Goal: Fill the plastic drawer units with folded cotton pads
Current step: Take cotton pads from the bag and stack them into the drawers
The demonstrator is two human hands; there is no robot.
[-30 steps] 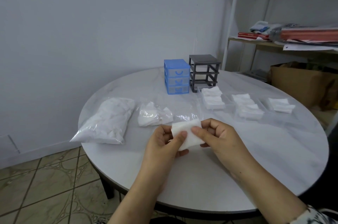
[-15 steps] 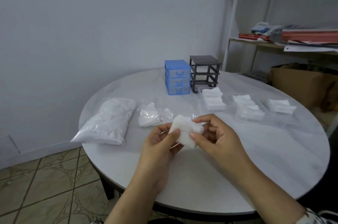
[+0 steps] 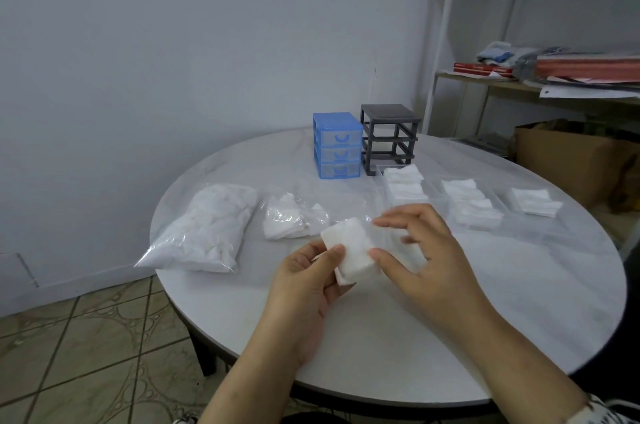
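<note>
My left hand (image 3: 304,271) and right hand (image 3: 420,250) pinch the folded cotton pad (image 3: 349,250); clear drawers (image 3: 405,184) lie ahead-right, nearer my right.

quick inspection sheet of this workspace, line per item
surface: round white table, marbled top
job's things: cotton pad held above the table; blue drawer unit with drawers in; grey frame with drawers out; three clear drawers holding folded pads in front of it
clutter: large bag of pads; small opened bag
grippers: left hand pinches the pad; right hand touches its edge by the thumb, fingers blurred
cables: nothing seen
surroundings: shelf with papers; cardboard box; tiled floor
</note>
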